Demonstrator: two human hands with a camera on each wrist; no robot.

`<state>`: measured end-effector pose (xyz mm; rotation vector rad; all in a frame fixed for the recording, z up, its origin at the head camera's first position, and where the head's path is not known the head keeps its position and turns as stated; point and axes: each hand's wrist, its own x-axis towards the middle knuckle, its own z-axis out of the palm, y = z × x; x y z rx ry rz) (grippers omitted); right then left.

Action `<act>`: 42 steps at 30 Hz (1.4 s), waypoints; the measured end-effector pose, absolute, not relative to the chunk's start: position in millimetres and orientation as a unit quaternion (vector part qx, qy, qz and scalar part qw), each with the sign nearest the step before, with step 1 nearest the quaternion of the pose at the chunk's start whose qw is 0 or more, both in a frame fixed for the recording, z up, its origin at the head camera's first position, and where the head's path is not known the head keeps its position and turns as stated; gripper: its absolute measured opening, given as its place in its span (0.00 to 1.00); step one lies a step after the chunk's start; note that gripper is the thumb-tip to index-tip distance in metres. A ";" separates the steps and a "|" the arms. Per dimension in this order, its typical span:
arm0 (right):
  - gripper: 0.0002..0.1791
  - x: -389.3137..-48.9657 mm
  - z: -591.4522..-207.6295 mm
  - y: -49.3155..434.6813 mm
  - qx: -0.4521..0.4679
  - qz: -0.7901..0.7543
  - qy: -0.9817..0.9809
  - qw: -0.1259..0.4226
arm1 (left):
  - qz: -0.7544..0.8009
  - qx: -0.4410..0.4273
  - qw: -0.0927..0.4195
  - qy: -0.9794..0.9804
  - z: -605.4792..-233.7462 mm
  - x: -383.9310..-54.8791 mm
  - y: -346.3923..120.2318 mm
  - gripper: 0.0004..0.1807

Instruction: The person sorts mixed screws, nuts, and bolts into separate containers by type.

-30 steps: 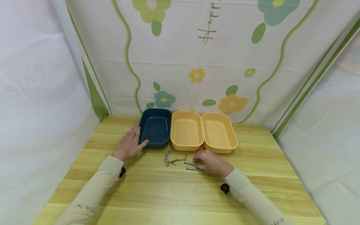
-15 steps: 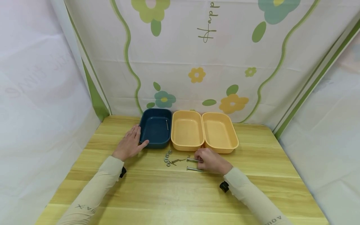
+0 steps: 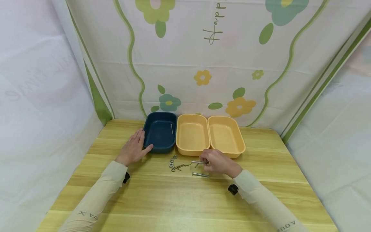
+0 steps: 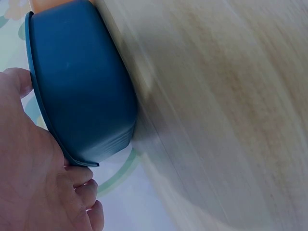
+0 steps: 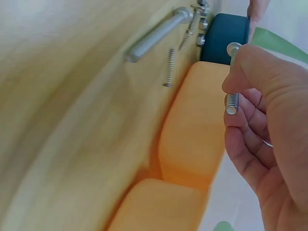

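Observation:
Between the thumb and fingers of my right hand (image 3: pixel 218 162) is a silver bolt (image 3: pixel 196 161), pinched just above the table. Its threaded end (image 5: pixel 232 103) sticks out below the thumb in the right wrist view. A second silver bolt (image 3: pixel 200 174) lies on the table nearer to me. One small screw (image 5: pixel 170 70) is on the wood close to the held bolt. My left hand (image 3: pixel 131 149) rests against the left front corner of the dark blue tray (image 3: pixel 160 150), fingers along its side and thumb at its front rim. A thin screw (image 3: pixel 172 129) lies inside that tray.
Two yellow trays stand side by side right of the blue one: the middle tray (image 3: pixel 192 152) and the right tray (image 3: pixel 242 149). Several nuts (image 3: pixel 171 165) and small brass-coloured screws (image 3: pixel 180 166) lie in front of them. A patterned cloth (image 3: pixel 185 58) hangs behind.
My right hand has picked up the farther silver bolt and raised it slightly toward the trays, uncovering a small screw beneath. The left hand has stayed on the blue tray.

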<state>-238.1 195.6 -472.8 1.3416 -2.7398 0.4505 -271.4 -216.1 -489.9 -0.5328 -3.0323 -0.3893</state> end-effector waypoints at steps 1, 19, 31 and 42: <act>0.07 -238.4 -470.4 194.7 0.438 0.144 -0.887 0.032 | -0.124 -0.172 0.020 -0.977 -490.0 -271.6 -216.0 0.50; 0.06 -261.2 -431.9 152.6 0.472 0.118 -0.871 0.063 | -0.126 -0.171 0.013 -0.977 -491.0 -270.7 -216.2 0.50; 0.04 -288.3 -418.5 107.4 0.465 0.104 -0.877 0.067 | -0.127 -0.169 0.013 -0.977 -491.5 -269.4 -217.1 0.50; 0.05 -308.7 -424.3 64.1 0.441 0.101 -0.891 0.039 | -0.124 -0.173 0.022 -0.977 -490.1 -270.4 -216.9 0.50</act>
